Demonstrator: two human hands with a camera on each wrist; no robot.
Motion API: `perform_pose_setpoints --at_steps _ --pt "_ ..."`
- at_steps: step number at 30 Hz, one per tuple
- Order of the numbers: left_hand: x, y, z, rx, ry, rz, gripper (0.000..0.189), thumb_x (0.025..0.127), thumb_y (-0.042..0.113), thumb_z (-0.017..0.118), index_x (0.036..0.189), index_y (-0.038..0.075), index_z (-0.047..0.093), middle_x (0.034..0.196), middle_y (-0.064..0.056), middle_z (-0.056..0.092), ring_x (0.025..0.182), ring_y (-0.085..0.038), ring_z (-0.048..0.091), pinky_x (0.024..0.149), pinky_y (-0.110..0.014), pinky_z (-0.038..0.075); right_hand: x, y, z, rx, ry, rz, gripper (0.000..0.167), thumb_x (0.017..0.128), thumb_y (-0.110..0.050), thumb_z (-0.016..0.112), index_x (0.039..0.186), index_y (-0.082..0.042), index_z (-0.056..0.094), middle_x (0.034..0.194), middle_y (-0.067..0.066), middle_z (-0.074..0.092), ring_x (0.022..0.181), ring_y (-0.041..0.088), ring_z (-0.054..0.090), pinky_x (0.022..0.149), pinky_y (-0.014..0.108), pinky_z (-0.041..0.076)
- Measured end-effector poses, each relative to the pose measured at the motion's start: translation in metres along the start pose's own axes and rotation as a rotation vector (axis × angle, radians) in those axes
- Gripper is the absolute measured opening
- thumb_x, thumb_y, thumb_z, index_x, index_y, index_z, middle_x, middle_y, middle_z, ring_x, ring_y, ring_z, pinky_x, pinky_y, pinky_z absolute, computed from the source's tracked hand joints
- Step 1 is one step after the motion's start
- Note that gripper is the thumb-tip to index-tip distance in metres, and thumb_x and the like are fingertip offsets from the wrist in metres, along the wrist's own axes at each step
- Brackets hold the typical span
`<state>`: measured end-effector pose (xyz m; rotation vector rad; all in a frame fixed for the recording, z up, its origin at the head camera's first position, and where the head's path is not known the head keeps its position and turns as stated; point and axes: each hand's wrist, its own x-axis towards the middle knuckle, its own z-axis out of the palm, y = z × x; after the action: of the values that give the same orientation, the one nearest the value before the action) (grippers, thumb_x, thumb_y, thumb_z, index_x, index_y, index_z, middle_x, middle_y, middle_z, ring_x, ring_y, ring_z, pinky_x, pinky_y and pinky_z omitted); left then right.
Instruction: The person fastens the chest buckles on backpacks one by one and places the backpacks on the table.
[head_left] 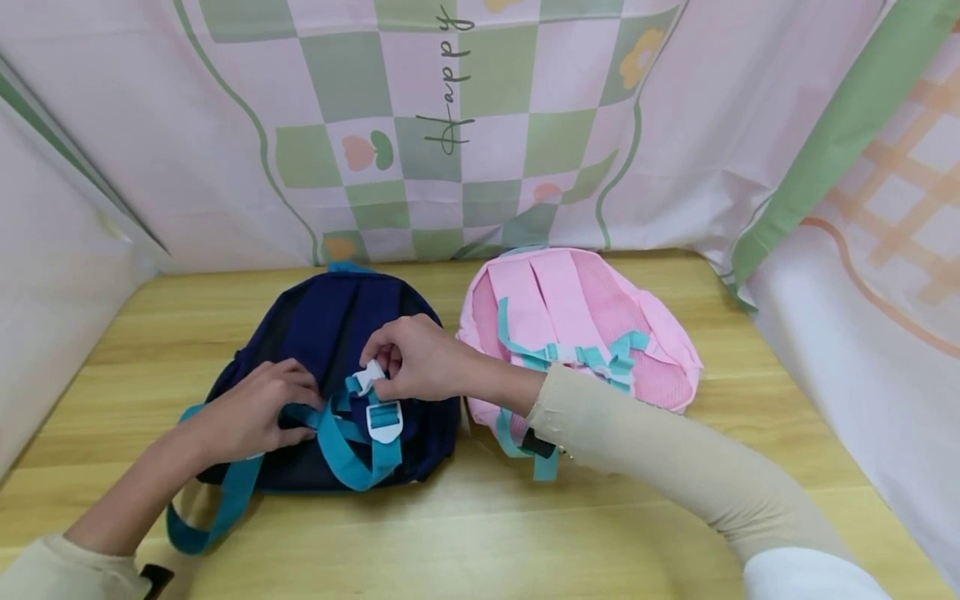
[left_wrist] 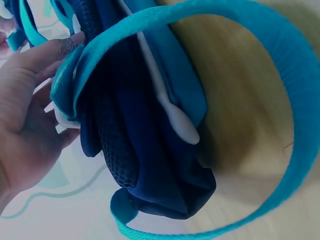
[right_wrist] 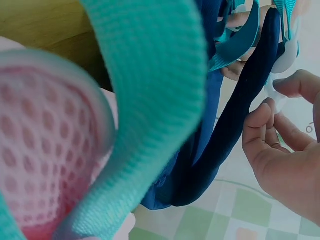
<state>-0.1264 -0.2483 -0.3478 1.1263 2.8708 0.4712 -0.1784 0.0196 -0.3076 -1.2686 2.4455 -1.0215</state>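
A navy backpack [head_left: 300, 333] lies on the table with its shoulder straps facing up. My right hand [head_left: 420, 358] pinches a white plastic buckle [head_left: 368, 377] on a teal strap between thumb and fingers, over the right part of the pack. Just below it hangs a white strap adjuster [head_left: 385, 422] threaded with teal webbing [head_left: 345, 458]. On the left side, my left hand [head_left: 258, 408] holds a teal strap [head_left: 302, 415] between thumb and fingers. In the left wrist view a loop of teal webbing [left_wrist: 295, 100] arches out beside the pack.
A pink backpack [head_left: 585, 317] with teal straps lies just right of the navy one, under my right forearm. Its teal webbing [right_wrist: 155, 100] fills much of the right wrist view. Printed fabric [head_left: 495, 108] hangs behind the wooden table [head_left: 525, 533].
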Motion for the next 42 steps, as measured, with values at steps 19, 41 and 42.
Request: perform_pose_setpoints --at_steps 19,41,42 --pt "-0.014 -0.017 -0.011 -0.302 0.211 0.041 0.034 0.079 -0.005 0.084 0.104 0.016 0.074 0.103 0.01 0.073 0.092 -0.006 0.063 0.08 -0.023 0.054 0.0 0.003 -0.002 0.318 0.094 0.002 0.018 0.085 0.004 0.075 0.103 0.005 0.073 0.085 0.008 0.069 0.07 0.007 0.059 0.068 0.018 0.052" --pt "-0.026 -0.019 -0.02 -0.602 0.267 -0.067 0.033 0.088 -0.017 0.067 0.114 0.002 0.07 0.107 0.003 0.074 0.097 -0.01 0.067 0.084 -0.019 0.053 -0.001 0.002 -0.03 0.501 0.294 -0.015 0.024 0.094 0.001 0.071 0.118 0.006 0.073 0.106 0.013 0.076 0.091 0.017 0.07 0.082 0.028 0.056" --pt "-0.026 -0.018 -0.021 -0.633 0.262 -0.067 0.031 0.089 -0.017 0.066 0.115 0.001 0.068 0.108 0.0 0.075 0.1 -0.009 0.068 0.084 -0.019 0.054 0.0 0.003 -0.03 0.504 0.297 -0.018 0.025 0.095 0.001 0.071 0.119 0.006 0.072 0.108 0.013 0.076 0.093 0.017 0.071 0.084 0.029 0.057"
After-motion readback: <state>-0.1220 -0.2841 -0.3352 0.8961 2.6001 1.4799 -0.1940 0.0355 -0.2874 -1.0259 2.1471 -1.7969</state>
